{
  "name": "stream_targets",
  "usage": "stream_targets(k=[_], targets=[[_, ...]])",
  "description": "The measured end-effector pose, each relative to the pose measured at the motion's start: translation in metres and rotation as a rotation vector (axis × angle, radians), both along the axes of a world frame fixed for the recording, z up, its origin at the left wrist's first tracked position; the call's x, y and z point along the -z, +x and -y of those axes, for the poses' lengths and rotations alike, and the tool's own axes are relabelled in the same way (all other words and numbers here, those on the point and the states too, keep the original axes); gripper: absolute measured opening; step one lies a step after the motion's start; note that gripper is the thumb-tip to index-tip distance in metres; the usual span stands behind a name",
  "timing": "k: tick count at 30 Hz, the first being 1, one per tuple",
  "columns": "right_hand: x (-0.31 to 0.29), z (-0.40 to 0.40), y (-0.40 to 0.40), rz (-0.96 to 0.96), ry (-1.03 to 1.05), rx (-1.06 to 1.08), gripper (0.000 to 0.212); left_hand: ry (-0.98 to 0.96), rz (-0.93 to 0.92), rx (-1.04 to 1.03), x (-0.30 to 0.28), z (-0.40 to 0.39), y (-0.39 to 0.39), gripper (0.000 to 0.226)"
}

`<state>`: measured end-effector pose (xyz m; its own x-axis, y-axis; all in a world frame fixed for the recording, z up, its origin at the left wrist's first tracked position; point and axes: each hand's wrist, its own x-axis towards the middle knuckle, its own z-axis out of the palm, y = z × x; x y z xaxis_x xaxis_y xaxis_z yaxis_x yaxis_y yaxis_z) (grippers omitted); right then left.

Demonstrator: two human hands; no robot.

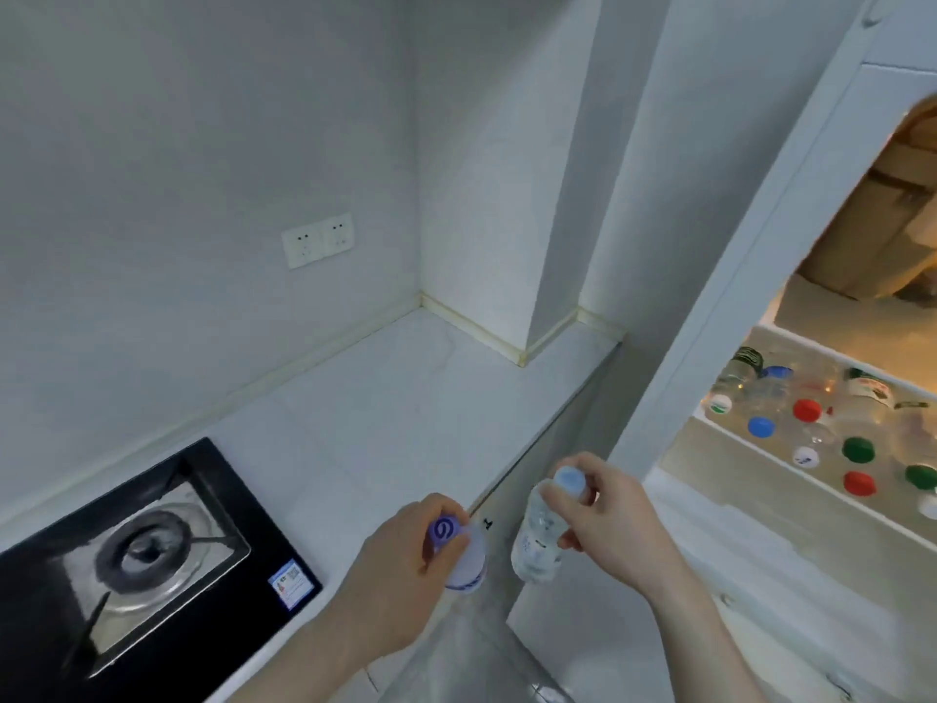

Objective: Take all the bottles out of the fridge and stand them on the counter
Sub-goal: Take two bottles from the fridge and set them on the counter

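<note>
While the fridge (pixel 750 276) stands open on the right, we've got a bottle in each hand, both held just in front of the counter (pixel 405 408) edge. Our left hand (pixel 400 565) has its fingers curled round the top of a bottle with a purple cap (pixel 459 555), thumb by the cap, and that bottle hangs just off the counter's front edge, roughly upright. Our right hand (pixel 606 525) pinches a clear bottle with a pale blue cap (pixel 540 530) near its neck, and that one sits tilted in the gap between the counter edge and the fridge, touching neither as far as we can tell.

Neither bottle is standing on the counter. Back in the fridge, to the right of the counter, a whole bunch of bottles (pixel 816 423) stand together on a shelf, and we mostly see their caps: red, blue, green, white. Higher up in the fridge there's something brown, too blurry to call.

On the counter's left end sits a black gas stove (pixel 137 555), and on the wall behind the counter is a pair of white sockets (pixel 318 240).
</note>
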<state>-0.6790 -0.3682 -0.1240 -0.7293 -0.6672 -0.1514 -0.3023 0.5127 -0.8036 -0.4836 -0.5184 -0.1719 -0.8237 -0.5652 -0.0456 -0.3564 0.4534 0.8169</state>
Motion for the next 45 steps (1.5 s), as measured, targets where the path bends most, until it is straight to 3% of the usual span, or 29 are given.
stream_targets(k=[10, 21, 37, 45], targets=[[0.027, 0.111, 0.051, 0.022, 0.047, -0.601, 0.011, 0.007, 0.134, -0.568, 0.007, 0.0, 0.11, 0.012], [0.022, 0.169, 0.222, -0.082, 0.054, -1.186, 0.01, 0.061, 0.079, -1.101, 0.003, -0.063, 0.276, 0.005], [0.024, 0.116, 0.548, -0.084, -0.036, -1.646, 0.012, 0.02, 0.175, -1.537, -0.012, -0.211, 0.546, 0.005], [0.015, 0.088, 0.665, -0.08, -0.059, -1.815, 0.012, -0.01, 0.167, -1.713, -0.011, -0.265, 0.63, 0.005]])
